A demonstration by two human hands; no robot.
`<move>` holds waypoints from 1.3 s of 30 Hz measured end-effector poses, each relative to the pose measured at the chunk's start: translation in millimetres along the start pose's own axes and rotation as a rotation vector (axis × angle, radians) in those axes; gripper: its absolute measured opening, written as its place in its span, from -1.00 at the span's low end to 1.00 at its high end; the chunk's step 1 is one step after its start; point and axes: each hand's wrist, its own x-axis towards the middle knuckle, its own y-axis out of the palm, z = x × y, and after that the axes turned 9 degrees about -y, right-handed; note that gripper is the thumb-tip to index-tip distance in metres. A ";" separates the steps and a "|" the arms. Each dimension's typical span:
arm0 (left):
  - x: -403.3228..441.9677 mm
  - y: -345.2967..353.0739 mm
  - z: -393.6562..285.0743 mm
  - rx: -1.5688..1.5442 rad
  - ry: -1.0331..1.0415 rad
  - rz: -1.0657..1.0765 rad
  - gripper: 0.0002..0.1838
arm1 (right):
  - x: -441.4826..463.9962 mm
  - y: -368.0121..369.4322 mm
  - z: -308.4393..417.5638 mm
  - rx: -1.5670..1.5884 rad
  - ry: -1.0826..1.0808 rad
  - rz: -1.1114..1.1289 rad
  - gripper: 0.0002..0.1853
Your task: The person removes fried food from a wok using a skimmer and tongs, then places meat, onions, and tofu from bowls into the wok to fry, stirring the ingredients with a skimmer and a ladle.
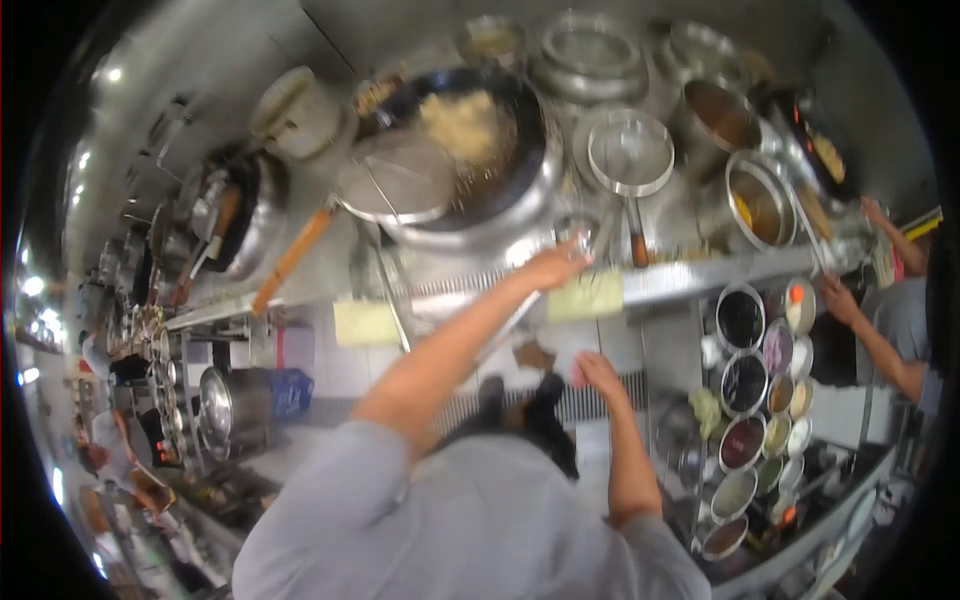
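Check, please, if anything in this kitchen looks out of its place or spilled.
A small brown flat scrap lies on the pale tiled floor, near the person's dark shoe. Loose underfoot, it looks out of place; blur hides what it is made of.

The wok (530,130) was wide and dark inside, its mouth upward, with pale golden food (460,122) heaped toward its far side. A round metal skimmer (410,170) lay across its near left rim, the orange-brown handle (292,260) slanting down to the left. Just right of the wok's near side was a small shiny metal utensil (573,226), too blurred to identify.
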 end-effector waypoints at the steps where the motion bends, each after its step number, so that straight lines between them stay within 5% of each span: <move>1: -47.4 -27.8 -26.6 0.209 0.052 -0.075 -0.26 | 7.7 15.1 -19.3 0.186 0.033 -0.047 -0.69; 4: -142.8 -76.8 -33.4 -0.142 0.133 -0.083 -0.50 | 45.4 45.0 -23.6 0.863 0.087 -0.481 -0.68; 7: -218.1 -112.7 -2.5 -0.267 0.031 -0.227 -0.55 | 111.5 43.5 -41.7 1.196 0.077 -0.715 -0.78; 9: -255.2 -134.4 36.9 -0.072 0.031 -0.474 -0.61 | 174.0 29.1 -108.6 1.137 0.073 -0.564 -0.78; 10: -272.4 -148.2 52.7 0.072 0.019 -0.591 -0.64 | 181.7 33.6 -83.3 1.115 0.101 -0.663 -0.81; 11: -287.8 -163.2 70.6 0.077 0.017 -0.612 -0.64 | 197.3 21.4 -120.7 1.215 -0.002 -0.436 -0.80; 13: -314.6 -189.9 109.4 0.130 -0.018 -0.804 -0.67 | 173.0 50.3 -57.1 1.061 0.158 -0.767 -0.76; 17: -338.6 -245.8 182.7 0.246 0.049 -1.078 -0.72 | 170.5 48.7 -29.8 1.069 0.046 -0.914 -0.80; 20: -346.5 -274.8 201.7 0.230 0.148 -1.174 -0.74 | 151.5 23.6 -142.7 0.806 -0.543 -0.652 -0.88; 23: -333.3 -231.2 258.1 0.144 0.243 -0.976 -0.73 | 75.6 115.8 -85.9 0.640 -0.318 -0.919 -0.90; 25: -322.8 -193.0 264.5 0.072 0.362 -0.807 -0.71 | 32.9 155.4 -81.7 0.617 -0.293 -0.379 -0.84; 27: -322.2 -201.1 253.9 0.103 0.413 -0.746 -0.70 | 19.2 242.4 3.3 0.475 0.208 -0.496 -0.71; 29: -319.7 -226.0 252.9 0.413 0.457 -1.109 -0.59 | 16.1 295.9 29.6 0.452 0.195 -0.234 -0.62; 32: -328.5 -278.9 252.2 0.562 0.276 -1.125 -0.33 | 37.6 352.0 70.1 0.531 0.161 -0.242 -0.52; 34: -318.0 -301.7 271.4 0.687 0.126 -1.011 -0.26 | 48.3 369.9 103.4 0.663 0.055 0.053 -0.45; 37: -294.6 -323.6 313.5 0.642 0.019 -0.725 -0.33 | 62.3 395.1 98.6 0.580 0.017 0.230 -0.44; 39: -310.7 -333.9 284.9 0.709 0.017 -0.713 -0.33 | 58.5 390.6 87.2 0.479 0.030 0.216 -0.48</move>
